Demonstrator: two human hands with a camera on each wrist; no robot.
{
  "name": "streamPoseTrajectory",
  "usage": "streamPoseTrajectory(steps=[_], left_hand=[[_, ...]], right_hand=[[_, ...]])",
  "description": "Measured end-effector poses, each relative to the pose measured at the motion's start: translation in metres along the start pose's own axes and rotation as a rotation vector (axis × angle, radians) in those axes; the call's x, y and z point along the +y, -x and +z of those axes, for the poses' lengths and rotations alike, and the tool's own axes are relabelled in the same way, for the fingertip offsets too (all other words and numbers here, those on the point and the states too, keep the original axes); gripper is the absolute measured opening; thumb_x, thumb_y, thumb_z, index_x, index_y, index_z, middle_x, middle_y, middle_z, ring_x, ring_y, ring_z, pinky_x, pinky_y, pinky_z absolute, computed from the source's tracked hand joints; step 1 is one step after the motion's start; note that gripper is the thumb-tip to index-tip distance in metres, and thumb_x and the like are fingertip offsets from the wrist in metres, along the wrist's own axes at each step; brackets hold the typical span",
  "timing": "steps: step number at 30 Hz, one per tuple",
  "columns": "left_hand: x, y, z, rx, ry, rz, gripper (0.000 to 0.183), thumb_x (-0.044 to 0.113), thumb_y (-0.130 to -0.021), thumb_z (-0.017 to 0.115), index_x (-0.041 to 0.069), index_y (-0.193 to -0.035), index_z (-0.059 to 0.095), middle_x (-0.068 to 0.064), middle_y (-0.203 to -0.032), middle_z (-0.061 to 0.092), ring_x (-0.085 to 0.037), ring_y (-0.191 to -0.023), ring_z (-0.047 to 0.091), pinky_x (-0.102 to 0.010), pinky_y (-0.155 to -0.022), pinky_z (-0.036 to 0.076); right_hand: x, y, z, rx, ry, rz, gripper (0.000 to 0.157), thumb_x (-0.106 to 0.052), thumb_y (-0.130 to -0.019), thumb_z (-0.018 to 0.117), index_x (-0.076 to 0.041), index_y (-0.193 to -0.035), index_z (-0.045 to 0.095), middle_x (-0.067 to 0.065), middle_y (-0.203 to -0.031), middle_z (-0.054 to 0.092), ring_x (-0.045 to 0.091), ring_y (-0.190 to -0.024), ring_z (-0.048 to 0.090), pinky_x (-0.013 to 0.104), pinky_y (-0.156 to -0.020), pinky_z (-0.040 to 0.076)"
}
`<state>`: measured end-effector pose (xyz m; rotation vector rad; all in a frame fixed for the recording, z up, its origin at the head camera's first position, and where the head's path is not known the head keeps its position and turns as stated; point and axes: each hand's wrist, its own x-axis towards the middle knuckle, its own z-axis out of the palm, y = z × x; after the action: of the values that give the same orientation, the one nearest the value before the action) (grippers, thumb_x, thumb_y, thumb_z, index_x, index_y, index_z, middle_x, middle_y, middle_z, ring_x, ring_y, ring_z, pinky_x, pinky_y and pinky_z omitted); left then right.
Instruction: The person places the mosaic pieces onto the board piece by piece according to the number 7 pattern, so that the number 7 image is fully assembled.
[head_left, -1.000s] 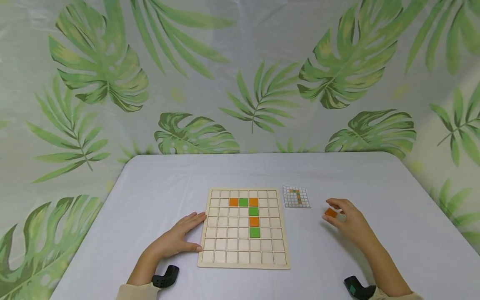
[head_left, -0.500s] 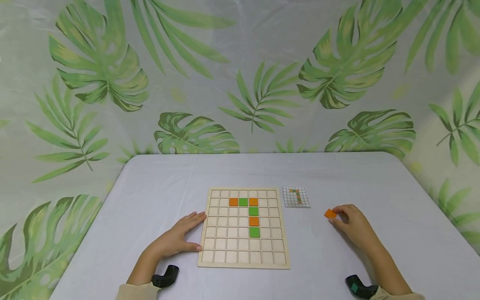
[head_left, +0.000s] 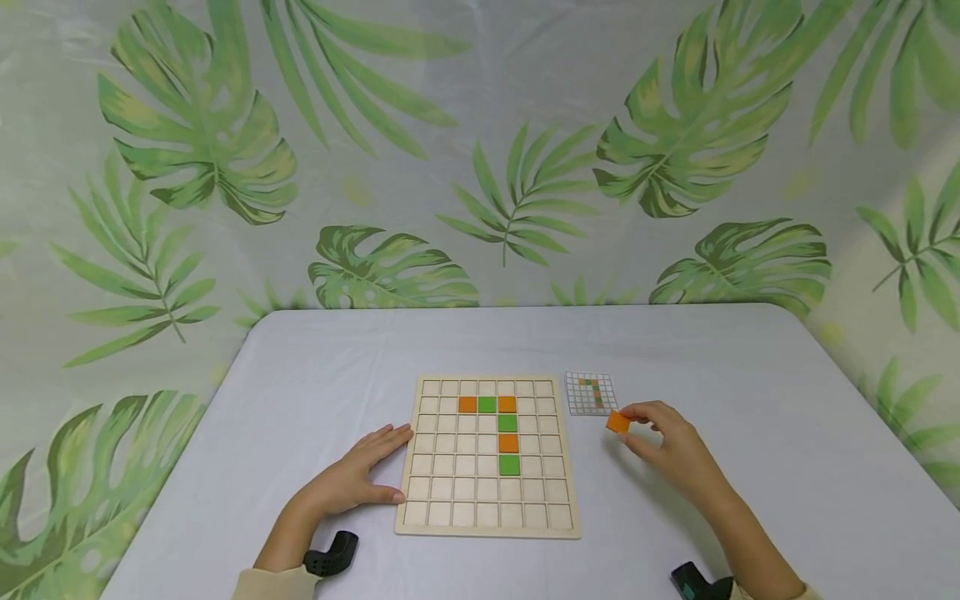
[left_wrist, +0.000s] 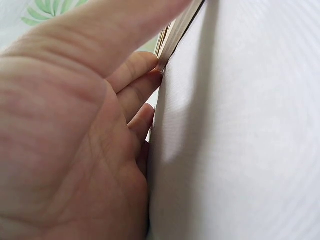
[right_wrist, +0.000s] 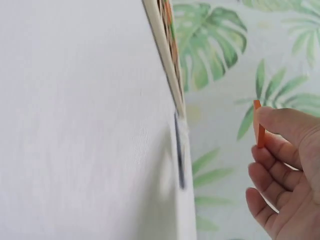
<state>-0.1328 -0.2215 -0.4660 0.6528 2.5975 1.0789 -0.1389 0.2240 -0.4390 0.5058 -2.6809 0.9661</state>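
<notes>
My right hand [head_left: 670, 442] pinches an orange square tile [head_left: 618, 422] between thumb and fingers, just right of the wooden grid board [head_left: 453, 514]. In the right wrist view that tile [right_wrist: 259, 125] appears edge-on, raised off the white table. My left hand [head_left: 352, 473] rests with fingers spread against the board's left edge; the left wrist view has its fingertips [left_wrist: 150, 61] at the board's side. On the board, orange and green tiles alternate: a short row near the top, then a column running down from its right end to a green tile [head_left: 509, 464].
A small printed card [head_left: 591, 394] with a coloured grid pattern lies right of the board's upper corner, near the held tile. White cloth covers the table [head_left: 337, 350]. Behind it hangs a leaf-patterned backdrop [head_left: 517, 167]. Black devices are strapped at both wrists.
My right hand has moved left with the orange tile, from out on the right to beside the card. The tile has turned in the fingers. My left hand and the board have stayed put.
</notes>
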Motion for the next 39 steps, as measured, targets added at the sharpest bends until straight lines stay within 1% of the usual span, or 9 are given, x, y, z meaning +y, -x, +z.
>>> streamPoseTrajectory(steps=[3,6,12,17,21,24,28,34,39], left_hand=[[0.0,0.0,0.0,-0.001,0.001,0.002,0.091,0.043,-0.066,0.074,0.012,-0.14,0.033,-0.004,-0.145,0.027,-0.03,-0.134,0.01,-0.056,-0.102,0.011],[-0.001,-0.001,0.001,-0.001,0.0,0.005,0.091,0.043,-0.066,0.074,0.011,-0.14,0.033,-0.004,-0.145,0.027,-0.031,-0.134,0.01,-0.056,-0.102,0.011],[0.0,-0.001,0.0,-0.002,0.007,0.012,0.09,0.043,-0.066,0.074,0.011,-0.14,0.033,-0.005,-0.145,0.027,-0.03,-0.134,0.01,-0.056,-0.102,0.01],[0.0,-0.001,0.001,-0.001,0.011,0.014,0.09,0.044,-0.066,0.074,0.011,-0.14,0.033,-0.005,-0.145,0.027,-0.031,-0.134,0.01,-0.056,-0.102,0.01],[0.0,-0.002,0.001,-0.001,0.01,0.008,0.09,0.044,-0.066,0.074,0.011,-0.14,0.033,-0.004,-0.145,0.027,-0.031,-0.134,0.01,-0.056,-0.102,0.01],[0.0,-0.002,0.002,-0.001,0.012,0.006,0.09,0.043,-0.066,0.074,0.011,-0.14,0.034,-0.004,-0.144,0.028,-0.03,-0.134,0.011,-0.056,-0.102,0.01],[0.002,-0.002,0.002,0.002,0.012,0.013,0.09,0.042,-0.065,0.075,0.01,-0.139,0.035,-0.007,-0.144,0.028,-0.032,-0.133,0.011,-0.057,-0.101,0.011],[0.003,-0.002,0.001,-0.007,-0.001,0.006,0.091,0.041,-0.065,0.075,0.01,-0.14,0.033,-0.006,-0.145,0.027,-0.031,-0.134,0.01,-0.056,-0.102,0.01],[0.003,-0.001,0.0,-0.005,-0.004,0.001,0.091,0.041,-0.065,0.075,0.009,-0.14,0.033,-0.008,-0.144,0.027,-0.033,-0.133,0.011,-0.057,-0.101,0.01]], right_hand=[[-0.015,-0.002,0.008,0.001,-0.02,-0.072,0.033,-0.005,-0.073,0.073,-0.008,-0.103,0.061,-0.001,-0.103,0.058,0.016,-0.093,0.052,0.041,-0.075,0.046],[-0.029,-0.003,0.017,-0.024,-0.045,-0.14,0.033,-0.005,-0.072,0.074,-0.01,-0.102,0.061,-0.004,-0.104,0.057,0.014,-0.094,0.052,0.038,-0.075,0.047],[-0.05,-0.001,0.041,-0.125,-0.079,-0.225,0.03,-0.011,-0.073,0.074,-0.013,-0.101,0.061,-0.011,-0.103,0.057,0.01,-0.096,0.052,0.03,-0.081,0.046],[-0.06,0.002,0.061,-0.213,-0.106,-0.284,0.026,-0.016,-0.076,0.072,-0.012,-0.1,0.062,-0.01,-0.099,0.058,0.01,-0.094,0.053,0.029,-0.081,0.045],[-0.064,0.005,0.075,-0.279,-0.089,-0.289,0.026,-0.022,-0.077,0.071,-0.013,-0.1,0.063,-0.012,-0.1,0.057,0.009,-0.094,0.051,0.028,-0.081,0.044],[-0.066,0.006,0.082,-0.307,-0.062,-0.296,0.026,-0.027,-0.079,0.069,-0.013,-0.1,0.064,-0.012,-0.1,0.056,0.007,-0.093,0.049,0.026,-0.08,0.043],[-0.067,0.007,0.087,-0.315,-0.068,-0.293,0.029,-0.03,-0.078,0.068,-0.012,-0.101,0.064,-0.011,-0.098,0.055,0.006,-0.09,0.047,0.024,-0.076,0.043],[-0.067,0.008,0.088,-0.337,-0.107,-0.233,0.03,-0.03,-0.077,0.069,-0.017,-0.104,0.065,-0.015,-0.097,0.051,0.004,-0.091,0.045,0.024,-0.077,0.042],[-0.068,0.006,0.09,-0.327,-0.136,-0.252,0.03,-0.028,-0.077,0.07,-0.019,-0.105,0.066,-0.014,-0.097,0.051,0.005,-0.089,0.044,0.024,-0.073,0.041]])
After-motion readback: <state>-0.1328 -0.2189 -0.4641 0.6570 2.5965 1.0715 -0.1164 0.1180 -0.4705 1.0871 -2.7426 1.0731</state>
